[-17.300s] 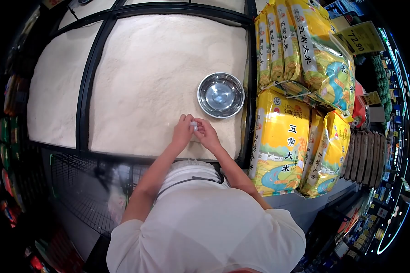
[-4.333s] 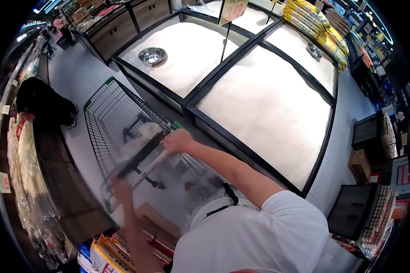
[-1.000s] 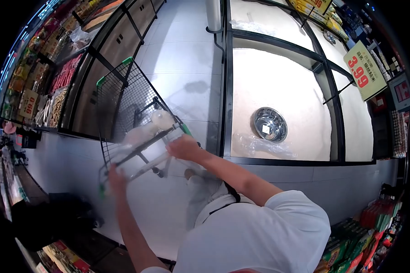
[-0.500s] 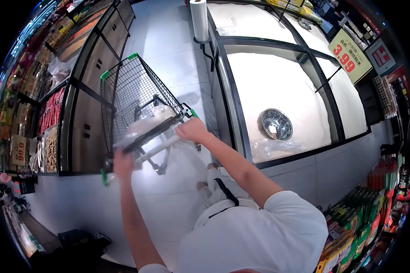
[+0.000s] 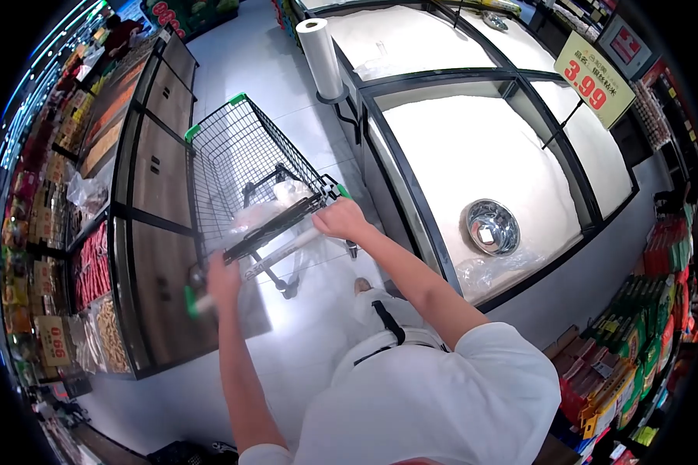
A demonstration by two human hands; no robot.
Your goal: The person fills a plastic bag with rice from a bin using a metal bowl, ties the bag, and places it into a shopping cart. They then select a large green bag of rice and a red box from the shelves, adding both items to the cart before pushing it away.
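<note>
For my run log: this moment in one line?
left hand: on cart handle | right hand: on cart handle | cart: clear bags inside

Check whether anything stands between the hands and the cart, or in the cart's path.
Nothing visible does. The left hand and right hand grip the handle of the cart, and only open floor lies ahead; the bag roll stands off to the right.

Grey tiled floor (image 5: 279,70); wire cart (image 5: 240,167) stood on it, flanked by rice bin (image 5: 411,201) and wooden cabinet (image 5: 159,155).
</note>
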